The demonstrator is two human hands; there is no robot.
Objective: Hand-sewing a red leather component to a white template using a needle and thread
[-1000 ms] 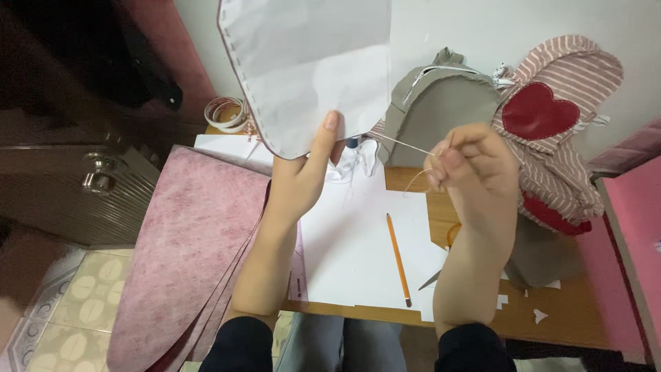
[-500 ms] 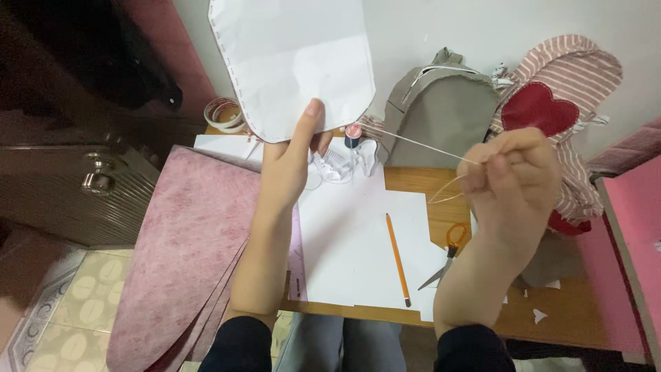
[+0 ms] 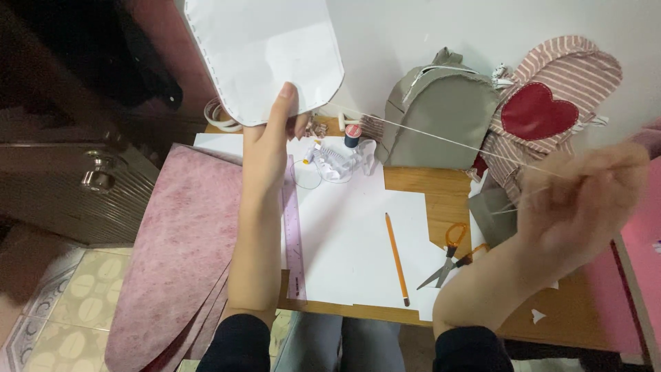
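The left hand (image 3: 265, 148) pinches the white paper pattern piece (image 3: 265, 55) at its lower edge, held upright at 11 o'clock above the counter (image 3: 441, 200). The blurred right hand (image 3: 578, 207) grips a taut thread (image 3: 441, 140), running from 10 to 4 o'clock.

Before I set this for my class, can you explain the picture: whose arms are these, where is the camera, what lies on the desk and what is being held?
There is one view, from a camera worn on the person's head, looking down at their own two arms. The left hand holds up a white cut sheet with stitch marks along its edge. The right hand, blurred, pulls a pale thread taut from that sheet. On the wooden desk lie white paper, a pencil, orange-handled scissors, a purple ruler and a spool. Behind stand a small grey backpack and a striped piece with a red heart.
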